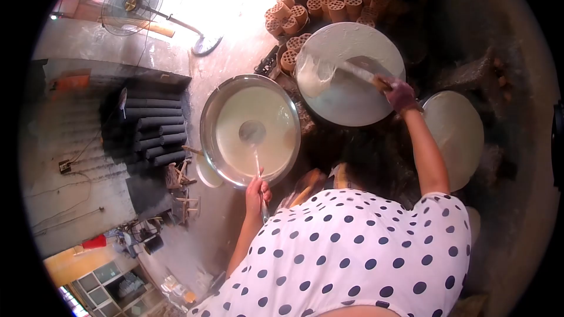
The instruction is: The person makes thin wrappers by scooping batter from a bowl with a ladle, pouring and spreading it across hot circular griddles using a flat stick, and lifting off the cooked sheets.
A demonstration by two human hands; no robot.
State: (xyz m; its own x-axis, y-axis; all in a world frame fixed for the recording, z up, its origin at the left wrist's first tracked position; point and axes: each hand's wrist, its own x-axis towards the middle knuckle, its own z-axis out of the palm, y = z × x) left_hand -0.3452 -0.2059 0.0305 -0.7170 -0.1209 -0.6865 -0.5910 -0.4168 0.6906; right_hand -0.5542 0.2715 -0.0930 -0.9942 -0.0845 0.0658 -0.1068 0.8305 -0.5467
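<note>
My left hand (257, 191) is closed around the handle of a ladle (252, 133), whose round bowl rests in the pale liquid of a wide metal basin (208, 103). My right hand (402, 95), in a dark reddish glove, grips the wooden handle of a flat scraper (358, 72). The scraper lies over a large round griddle (349, 108), touching or just above it. A pale layer covers the griddle's upper and left part, and its lower part looks smoother and greyer.
Perforated clay-coloured cylinders (317, 3) stand behind the griddle. Another round pale surface (455, 135) lies at the right. Stacked black cylinders (160, 129), small wooden stools (187, 202) and a standing fan (133, 3) are at the left.
</note>
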